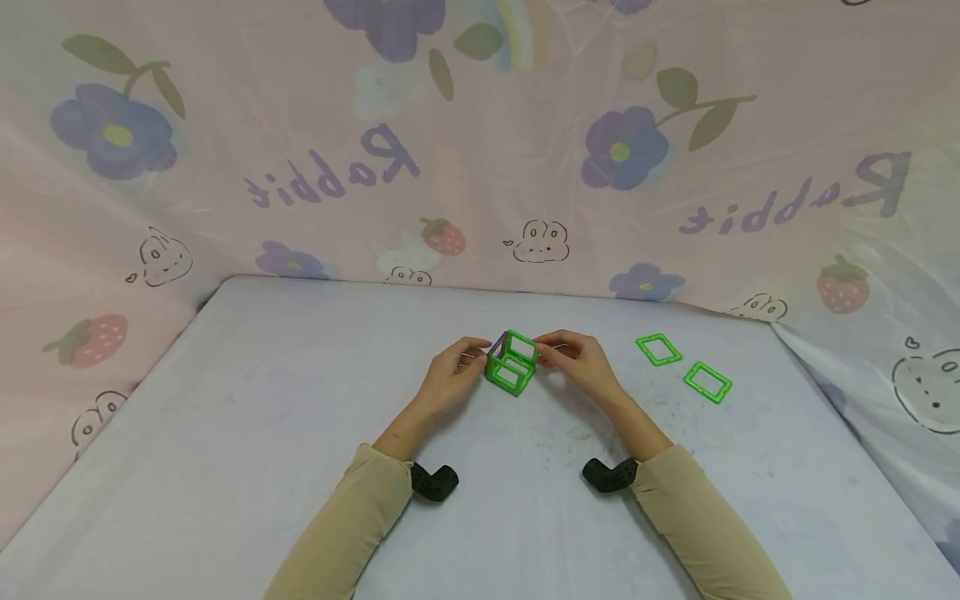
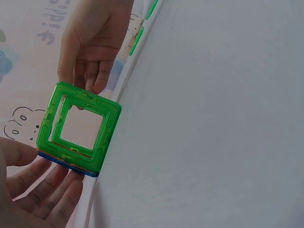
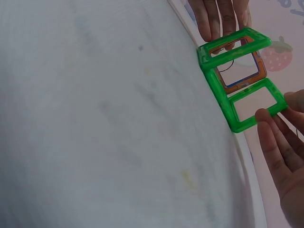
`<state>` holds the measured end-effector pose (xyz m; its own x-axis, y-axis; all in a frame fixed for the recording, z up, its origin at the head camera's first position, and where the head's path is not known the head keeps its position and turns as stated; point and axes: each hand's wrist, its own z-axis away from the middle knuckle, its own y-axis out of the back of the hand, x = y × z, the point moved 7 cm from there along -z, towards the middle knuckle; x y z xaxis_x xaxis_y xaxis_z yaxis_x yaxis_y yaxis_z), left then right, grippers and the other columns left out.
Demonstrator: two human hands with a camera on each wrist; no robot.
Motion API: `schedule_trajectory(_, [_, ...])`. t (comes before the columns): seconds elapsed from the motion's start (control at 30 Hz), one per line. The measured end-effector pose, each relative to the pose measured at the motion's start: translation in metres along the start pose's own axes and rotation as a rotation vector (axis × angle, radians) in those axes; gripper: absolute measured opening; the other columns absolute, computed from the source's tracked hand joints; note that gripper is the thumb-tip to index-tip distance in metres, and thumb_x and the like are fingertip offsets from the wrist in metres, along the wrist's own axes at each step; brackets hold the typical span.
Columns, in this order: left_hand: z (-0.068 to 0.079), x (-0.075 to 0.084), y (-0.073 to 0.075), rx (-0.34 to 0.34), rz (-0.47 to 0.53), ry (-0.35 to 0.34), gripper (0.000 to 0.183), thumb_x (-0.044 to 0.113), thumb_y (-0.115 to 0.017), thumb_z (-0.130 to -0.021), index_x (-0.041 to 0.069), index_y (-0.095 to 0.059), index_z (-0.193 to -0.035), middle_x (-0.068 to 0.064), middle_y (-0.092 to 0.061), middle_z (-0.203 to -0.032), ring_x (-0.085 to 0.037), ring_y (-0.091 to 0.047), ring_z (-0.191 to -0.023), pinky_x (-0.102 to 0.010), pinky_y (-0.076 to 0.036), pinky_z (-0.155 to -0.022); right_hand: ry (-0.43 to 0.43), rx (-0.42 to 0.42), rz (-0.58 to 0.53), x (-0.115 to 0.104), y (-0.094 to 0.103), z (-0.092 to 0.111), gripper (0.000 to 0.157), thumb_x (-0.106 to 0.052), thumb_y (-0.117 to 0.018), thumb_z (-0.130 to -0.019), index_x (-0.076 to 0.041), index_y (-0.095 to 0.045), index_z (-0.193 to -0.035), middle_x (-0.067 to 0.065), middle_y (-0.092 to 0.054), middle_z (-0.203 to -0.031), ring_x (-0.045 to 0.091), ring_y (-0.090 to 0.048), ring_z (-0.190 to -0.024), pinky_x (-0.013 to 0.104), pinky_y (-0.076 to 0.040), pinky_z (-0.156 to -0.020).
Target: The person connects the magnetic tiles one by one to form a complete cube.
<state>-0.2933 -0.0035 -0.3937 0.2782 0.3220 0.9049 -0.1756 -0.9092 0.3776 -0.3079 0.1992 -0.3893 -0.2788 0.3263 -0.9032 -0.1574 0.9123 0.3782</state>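
Several magnetic building tiles, open square frames, are joined into a partly boxed structure [image 1: 502, 386] between the two hands. Most of its sides are green; one side has an orange tile [image 3: 261, 64] with a blue tile [image 2: 66, 163] against it. My left hand [image 1: 448, 371] holds the structure's left side, its thumb at a corner and fingers along the blue tile. From the right, my right hand [image 1: 581, 358] pinches the outer edge of a green tile [image 3: 244, 124] between thumb and fingertips.
Two loose green tiles, one diamond-like [image 1: 647, 352] and one rectangular [image 1: 702, 391], lie on the white table [image 1: 225, 433] to the right. Patterned cloth [image 1: 480, 167] hangs behind and at both sides. Each wrist wears a black curved piece [image 1: 437, 482].
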Motion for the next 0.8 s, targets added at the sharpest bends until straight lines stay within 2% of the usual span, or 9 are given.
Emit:
schedule_trajectory(0.23, [0.0002, 0.0001, 0.0007, 0.006, -0.007, 0.004, 0.028, 0.009, -0.053, -0.096, 0.003, -0.061, -0.122, -0.016, -0.065, -0.111, -0.027, -0.064, -0.101, -0.039, -0.051, -0.089, -0.006, 0.000, -0.006, 0.0018, -0.0001, -0.0002, 0.026, -0.013, -0.062, -0.094, 0.006, -0.065, -0.113, 0.028, -0.067, -0.102, 0.038, -0.068, -0.089, 0.041, -0.056, -0.079])
schedule_trajectory(0.43, [0.0006, 0.0008, 0.0004, 0.001, -0.012, 0.020, 0.029, 0.011, -0.052, -0.097, 0.004, -0.060, -0.124, -0.015, -0.064, -0.113, -0.025, -0.064, -0.099, -0.037, -0.052, -0.087, -0.004, -0.003, -0.008, 0.0020, -0.0004, -0.0006, 0.028, -0.010, -0.063, -0.093, 0.004, -0.064, -0.117, 0.024, -0.065, -0.111, 0.038, -0.067, -0.092, 0.037, -0.056, -0.080])
schedule_trajectory(0.57, [0.0005, 0.0008, -0.0005, -0.002, -0.006, 0.033, 0.031, 0.014, -0.054, -0.097, 0.003, -0.059, -0.126, -0.015, -0.064, -0.113, -0.025, -0.065, -0.098, -0.037, -0.052, -0.086, -0.001, 0.002, 0.002, 0.0007, -0.0007, -0.0002, 0.030, -0.010, -0.064, -0.092, 0.004, -0.063, -0.118, 0.024, -0.065, -0.111, 0.036, -0.067, -0.092, 0.034, -0.056, -0.079])
schedule_trajectory(0.67, [0.0006, 0.0016, -0.0010, -0.003, -0.001, 0.042, 0.034, 0.017, -0.055, -0.097, 0.003, -0.058, -0.128, -0.015, -0.064, -0.112, -0.025, -0.066, -0.097, -0.037, -0.052, -0.084, -0.007, 0.007, 0.006, 0.0015, -0.0007, 0.0000, 0.032, -0.012, -0.065, -0.091, 0.003, -0.063, -0.119, 0.023, -0.065, -0.110, 0.033, -0.068, -0.093, 0.033, -0.055, -0.078])
schedule_trajectory(0.8, [0.0004, 0.0017, -0.0019, -0.007, -0.007, 0.050, 0.037, 0.020, -0.058, -0.096, 0.004, -0.057, -0.130, -0.014, -0.064, -0.113, -0.025, -0.067, -0.096, -0.035, -0.052, -0.082, -0.014, -0.001, 0.002, 0.0027, -0.0017, 0.0002, 0.035, -0.013, -0.066, -0.091, 0.003, -0.061, -0.121, 0.024, -0.065, -0.113, 0.020, -0.069, -0.092, 0.033, -0.055, -0.078])
